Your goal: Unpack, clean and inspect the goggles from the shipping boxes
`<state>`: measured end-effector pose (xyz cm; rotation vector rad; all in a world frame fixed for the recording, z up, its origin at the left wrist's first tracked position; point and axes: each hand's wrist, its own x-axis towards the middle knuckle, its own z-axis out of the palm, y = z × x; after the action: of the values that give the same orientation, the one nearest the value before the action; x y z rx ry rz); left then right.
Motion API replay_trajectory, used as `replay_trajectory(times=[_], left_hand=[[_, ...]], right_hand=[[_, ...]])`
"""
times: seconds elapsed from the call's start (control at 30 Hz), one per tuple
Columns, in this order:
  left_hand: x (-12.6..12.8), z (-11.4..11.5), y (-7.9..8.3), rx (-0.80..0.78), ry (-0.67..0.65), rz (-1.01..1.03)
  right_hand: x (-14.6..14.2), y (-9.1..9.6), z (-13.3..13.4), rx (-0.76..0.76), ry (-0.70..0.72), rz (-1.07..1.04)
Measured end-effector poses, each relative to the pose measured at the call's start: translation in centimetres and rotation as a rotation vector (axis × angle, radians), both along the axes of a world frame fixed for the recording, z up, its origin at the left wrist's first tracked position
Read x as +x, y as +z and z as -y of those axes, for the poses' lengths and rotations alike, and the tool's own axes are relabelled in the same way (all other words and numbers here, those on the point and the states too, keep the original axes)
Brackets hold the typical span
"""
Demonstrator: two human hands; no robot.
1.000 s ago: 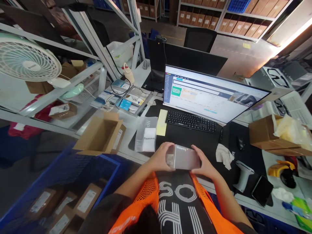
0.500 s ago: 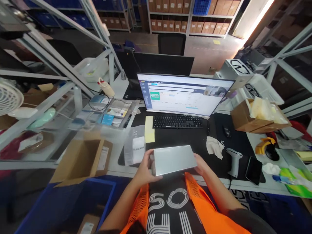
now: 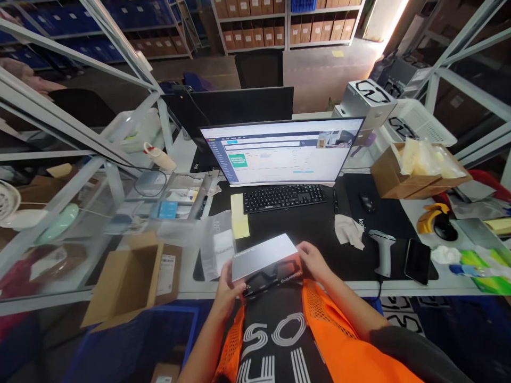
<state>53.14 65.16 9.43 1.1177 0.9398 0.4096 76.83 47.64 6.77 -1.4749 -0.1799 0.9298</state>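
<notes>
A silver-grey box point(image 3: 266, 260) with a dark printed front is held tilted just above the desk's front edge. My left hand point(image 3: 228, 290) grips its left end, the thumb lying along the lower front edge. At the opposite end my right hand point(image 3: 313, 260) has its fingers closed on the corner. Beside the left hand lies a clear plastic bag point(image 3: 208, 247) with a white packet in it. An open cardboard box point(image 3: 167, 274) stands farther left. A crumpled pale cloth point(image 3: 348, 232) lies to the right of the held box.
Behind the box are a keyboard point(image 3: 284, 198) and a lit monitor point(image 3: 279, 154). On the right lie a barcode scanner point(image 3: 382, 252), a phone point(image 3: 417, 260) and a tape dispenser point(image 3: 437, 221). A blue bin point(image 3: 191, 324) sits below the desk on the left.
The box has turned in my hands: its dark printed front now shows, and its right end sits higher than its left. My head view has shifted slightly.
</notes>
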Motion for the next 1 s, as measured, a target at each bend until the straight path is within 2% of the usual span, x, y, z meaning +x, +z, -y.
replay_trajectory(times=[0.17, 0.43, 0.57, 0.7, 1.0], left_hand=[[0.3, 0.0, -2.0, -0.179, 0.083, -0.045], [2.4, 1.6, -5.8, -0.257, 0.082, -0.086], [3.2, 1.7, -7.3, -0.27, 0.083, -0.123], [3.6, 1.5, -8.1, -0.257, 0.074, -0.156], [4.3, 1.4, -8.8, -0.252, 0.043, -0.173]], right_hand=[[0.8, -0.7, 0.0, -0.092, -0.047, 0.107], [2.1, -5.2, 2.5, -0.239, -0.186, 0.155], [3.3, -6.9, 3.8, -0.288, -0.237, 0.16], [4.8, -7.5, 5.0, -0.306, -0.258, 0.162], [6.9, -7.9, 8.4, -0.368, -0.283, 0.178]])
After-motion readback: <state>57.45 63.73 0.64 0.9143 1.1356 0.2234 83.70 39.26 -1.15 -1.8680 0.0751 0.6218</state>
